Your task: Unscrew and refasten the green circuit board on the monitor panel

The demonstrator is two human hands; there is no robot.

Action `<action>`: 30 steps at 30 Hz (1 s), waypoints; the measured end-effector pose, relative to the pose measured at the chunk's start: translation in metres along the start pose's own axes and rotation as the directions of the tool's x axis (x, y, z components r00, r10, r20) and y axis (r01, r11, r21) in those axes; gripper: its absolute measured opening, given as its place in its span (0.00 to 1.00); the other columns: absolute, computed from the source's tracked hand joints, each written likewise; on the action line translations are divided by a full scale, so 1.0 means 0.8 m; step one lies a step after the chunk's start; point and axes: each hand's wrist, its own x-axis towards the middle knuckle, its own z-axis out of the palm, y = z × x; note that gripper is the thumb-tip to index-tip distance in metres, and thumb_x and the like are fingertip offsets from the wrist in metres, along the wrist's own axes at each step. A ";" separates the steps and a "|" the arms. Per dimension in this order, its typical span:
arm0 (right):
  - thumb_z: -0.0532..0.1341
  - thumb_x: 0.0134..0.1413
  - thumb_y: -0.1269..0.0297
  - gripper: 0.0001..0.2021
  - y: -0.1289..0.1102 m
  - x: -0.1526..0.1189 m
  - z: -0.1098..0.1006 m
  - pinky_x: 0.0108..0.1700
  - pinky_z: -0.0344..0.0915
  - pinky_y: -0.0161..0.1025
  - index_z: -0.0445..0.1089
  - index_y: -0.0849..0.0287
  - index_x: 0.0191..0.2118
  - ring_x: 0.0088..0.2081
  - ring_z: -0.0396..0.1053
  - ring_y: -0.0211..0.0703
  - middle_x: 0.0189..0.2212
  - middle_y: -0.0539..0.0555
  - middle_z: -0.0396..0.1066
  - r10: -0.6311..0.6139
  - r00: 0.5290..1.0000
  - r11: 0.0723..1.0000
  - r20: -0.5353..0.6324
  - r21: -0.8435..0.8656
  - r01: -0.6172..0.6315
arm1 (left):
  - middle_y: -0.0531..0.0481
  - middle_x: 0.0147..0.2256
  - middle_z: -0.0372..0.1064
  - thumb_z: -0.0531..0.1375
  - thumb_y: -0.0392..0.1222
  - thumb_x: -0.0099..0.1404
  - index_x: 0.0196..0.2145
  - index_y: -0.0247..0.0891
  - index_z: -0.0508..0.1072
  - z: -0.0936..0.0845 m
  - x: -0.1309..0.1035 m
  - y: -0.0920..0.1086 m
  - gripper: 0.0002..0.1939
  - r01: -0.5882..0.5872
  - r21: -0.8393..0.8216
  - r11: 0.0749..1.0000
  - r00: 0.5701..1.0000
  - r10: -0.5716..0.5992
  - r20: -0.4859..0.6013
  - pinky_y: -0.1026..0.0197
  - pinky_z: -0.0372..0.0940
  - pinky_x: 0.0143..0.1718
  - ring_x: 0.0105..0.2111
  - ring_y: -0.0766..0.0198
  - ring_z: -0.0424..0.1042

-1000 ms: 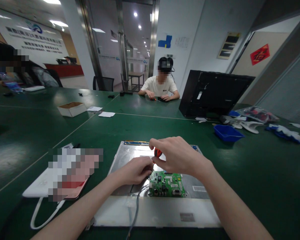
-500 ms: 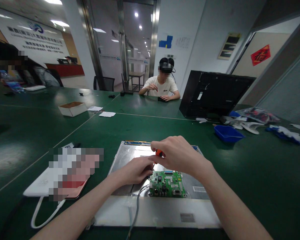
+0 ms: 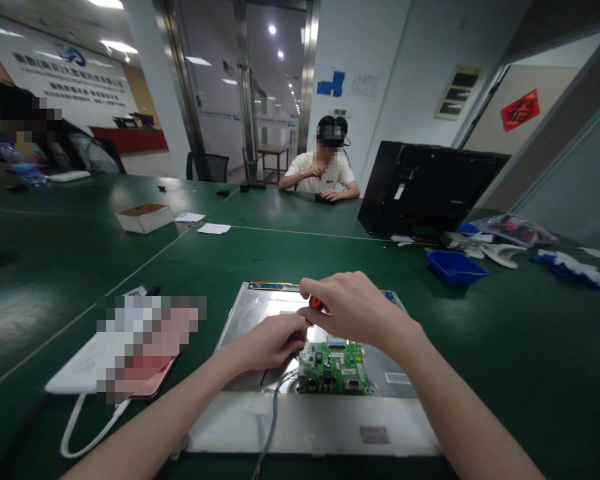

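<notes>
Gripping a red-and-black screwdriver point(image 3: 316, 303) from above, the right hand point(image 3: 367, 310) seems placed for twisting; the left hand point(image 3: 273, 339) bunches close below, perhaps for steadying, though I can't tell what it holds; the green circuit board point(image 3: 336, 370) lies on the metal display panel point(image 3: 320, 423), flat on the desk point(image 3: 260, 257).

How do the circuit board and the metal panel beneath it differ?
The circuit board is green; the metal panel is mostly silvery.
The circuit board is small, the metal panel far larger.
The circuit board is crowded with components, the metal panel mostly plain.
Both look roughly rectangular.
</notes>
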 end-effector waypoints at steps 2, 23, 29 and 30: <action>0.59 0.59 0.62 0.05 0.000 0.000 0.000 0.26 0.41 0.37 0.67 0.55 0.40 0.29 0.70 0.40 0.30 0.51 0.77 -0.002 1.000 1.000 -0.004 0.006 0.002 | 0.49 0.34 0.68 0.54 0.34 0.64 0.35 0.38 0.66 0.001 0.000 -0.002 0.03 0.000 0.005 1.000 1.000 0.000 -0.007 0.61 0.57 0.32 0.32 0.61 0.66; 0.59 0.61 0.59 0.07 0.000 -0.002 -0.005 0.27 0.46 0.37 0.67 0.56 0.40 0.30 0.70 0.41 0.32 0.52 0.77 -0.037 0.999 0.998 0.036 0.055 0.035 | 0.49 0.33 0.69 0.54 0.33 0.64 0.34 0.39 0.67 0.002 -0.001 -0.003 0.04 -0.039 -0.025 0.999 0.999 0.038 -0.008 0.60 0.59 0.34 0.33 0.61 0.67; 0.58 0.57 0.67 0.07 -0.001 -0.004 -0.007 0.27 0.47 0.37 0.65 0.57 0.42 0.31 0.70 0.40 0.33 0.52 0.76 -0.054 0.998 0.994 0.026 0.092 0.052 | 0.48 0.34 0.69 0.55 0.35 0.65 0.36 0.38 0.66 0.004 -0.001 -0.005 0.01 -0.015 -0.040 0.999 1.000 0.014 -0.025 0.60 0.60 0.34 0.33 0.60 0.67; 0.58 0.56 0.67 0.08 -0.002 -0.004 -0.008 0.27 0.48 0.37 0.65 0.57 0.42 0.30 0.70 0.40 0.33 0.52 0.76 -0.055 0.998 0.994 0.026 0.093 0.052 | 0.48 0.35 0.69 0.55 0.35 0.65 0.36 0.38 0.66 0.004 -0.002 -0.005 0.01 -0.015 -0.044 0.999 1.000 0.014 -0.028 0.60 0.60 0.34 0.33 0.60 0.67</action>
